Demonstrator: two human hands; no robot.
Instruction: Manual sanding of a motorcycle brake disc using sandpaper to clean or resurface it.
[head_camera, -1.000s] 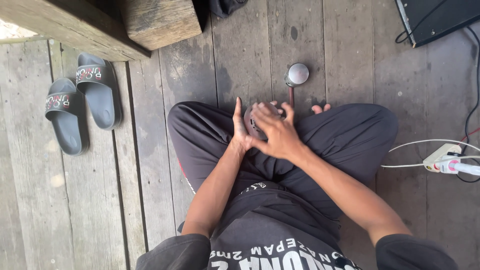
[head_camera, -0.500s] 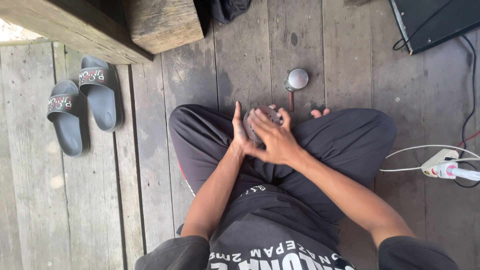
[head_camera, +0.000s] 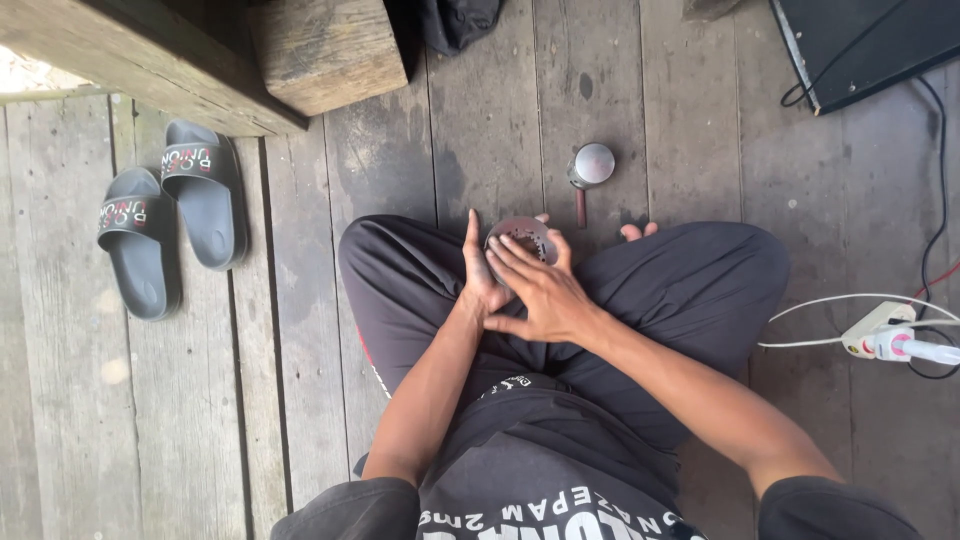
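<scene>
While the person sits cross-legged on the plank floor (head_camera: 300, 420), the left hand (head_camera: 484, 268) cradles a small round metal disc (head_camera: 524, 238) over the lap, as a second ago; the right hand (head_camera: 540, 295) has slid down, flat fingers resting on it. A metal tamper (head_camera: 588, 170) lies just beyond.

Weathered grey wooden plank floor (head_camera: 300, 400). Directly on it: round metal cup with a dark handle (head_camera: 589, 168); left of the cup, grey rubber slide sandals (head_camera: 170, 225); right of it, white power strip (head_camera: 878, 333).
</scene>
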